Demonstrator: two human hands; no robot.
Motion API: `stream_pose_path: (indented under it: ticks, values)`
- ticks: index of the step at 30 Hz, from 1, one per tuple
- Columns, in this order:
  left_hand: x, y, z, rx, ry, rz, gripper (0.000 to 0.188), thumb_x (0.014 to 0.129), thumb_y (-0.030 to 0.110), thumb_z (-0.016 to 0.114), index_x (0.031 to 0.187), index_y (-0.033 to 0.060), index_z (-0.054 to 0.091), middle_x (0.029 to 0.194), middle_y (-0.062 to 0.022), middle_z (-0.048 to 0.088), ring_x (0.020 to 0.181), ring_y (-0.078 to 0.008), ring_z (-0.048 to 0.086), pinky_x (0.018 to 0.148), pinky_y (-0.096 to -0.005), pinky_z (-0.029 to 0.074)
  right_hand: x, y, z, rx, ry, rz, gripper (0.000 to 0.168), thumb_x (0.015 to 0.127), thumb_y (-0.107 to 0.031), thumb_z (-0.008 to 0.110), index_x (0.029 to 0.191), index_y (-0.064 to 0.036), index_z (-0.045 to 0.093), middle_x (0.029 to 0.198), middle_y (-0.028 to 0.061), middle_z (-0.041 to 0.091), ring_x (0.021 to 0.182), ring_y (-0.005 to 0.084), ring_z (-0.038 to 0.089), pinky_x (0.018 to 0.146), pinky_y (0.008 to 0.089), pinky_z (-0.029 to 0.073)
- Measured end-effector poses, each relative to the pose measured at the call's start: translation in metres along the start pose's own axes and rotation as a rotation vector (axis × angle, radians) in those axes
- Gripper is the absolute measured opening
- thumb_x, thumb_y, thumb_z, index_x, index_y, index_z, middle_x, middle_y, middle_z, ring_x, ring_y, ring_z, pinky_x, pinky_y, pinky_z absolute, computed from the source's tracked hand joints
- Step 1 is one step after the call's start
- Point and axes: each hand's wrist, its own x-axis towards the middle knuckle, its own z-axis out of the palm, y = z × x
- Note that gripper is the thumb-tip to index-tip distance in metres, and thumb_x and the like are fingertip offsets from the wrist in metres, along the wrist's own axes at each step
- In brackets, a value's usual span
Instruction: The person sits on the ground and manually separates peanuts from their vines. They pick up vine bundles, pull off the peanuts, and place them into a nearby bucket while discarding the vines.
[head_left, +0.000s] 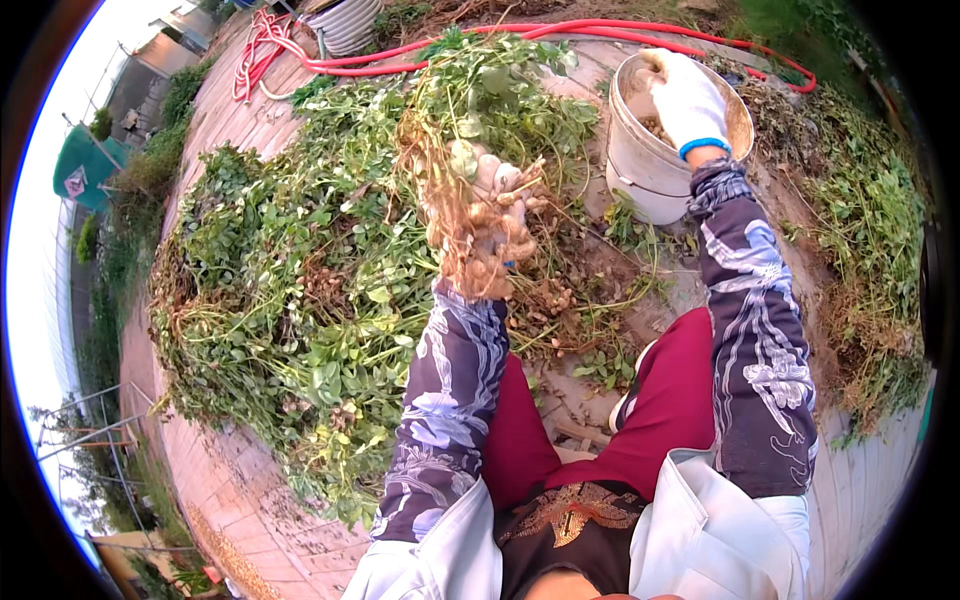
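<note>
My left hand (491, 174), in a pale work glove, is closed around a pulled peanut plant. Its roots and clustered pods (480, 244) lie over the glove and wrist and hide part of the hand, while its leafy stems (495, 82) point away from me. At the right, my white-gloved right hand (686, 101) with a blue cuff is above the mouth of a dirty white plastic bucket (641, 184). The fingers bend down inside the rim, and whether they hold anything is hidden. Some peanuts (655, 127) show inside the bucket.
A large heap of peanut plants (300, 300) spreads in front and left on the paving (247, 510). More plants (870, 225) lie at the right. A red hose (375, 64) runs behind, near a coiled pale hose (345, 30). Loose pods (555, 300) lie near my feet.
</note>
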Motion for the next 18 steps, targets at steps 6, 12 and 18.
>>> stream_pose_path:
  ticks: [6,12,18]
  values:
    - [0.012,0.003,-0.024,-0.305,0.079,0.066,0.019,0.104,0.032,0.051,0.094,0.0163,0.049,0.080,0.0001,0.046,0.072,-0.0185,0.044,0.068,-0.0340,0.041,-0.048,-0.058,-0.014,0.530,-0.264,0.102,0.030,0.096,-0.029,0.067,0.119,-0.009,0.069,0.106,0.0114,0.074,0.097,0.0222,0.071,0.089,0.0343,0.055]
    - [0.004,-0.003,-0.031,-0.347,0.400,-0.093,0.069,0.095,0.075,0.042,0.121,0.0152,0.063,0.110,-0.0113,0.069,0.096,-0.0323,0.066,0.084,-0.0498,0.057,-0.127,-0.157,-0.012,0.809,-0.500,-0.081,0.059,0.092,-0.026,0.073,0.144,-0.008,0.051,0.132,0.0169,0.059,0.118,0.0295,0.063,0.102,0.0388,0.050]
    - [0.039,0.005,-0.002,-0.385,0.065,-0.122,0.079,0.096,0.077,0.039,0.137,0.0115,0.056,0.128,-0.0138,0.063,0.105,-0.0372,0.063,0.088,-0.0553,0.055,-0.146,-0.153,0.016,0.345,-0.132,-0.225,0.035,0.097,-0.023,0.057,0.120,0.003,0.062,0.097,0.0207,0.070,0.096,0.0407,0.066,0.093,0.0453,0.053]
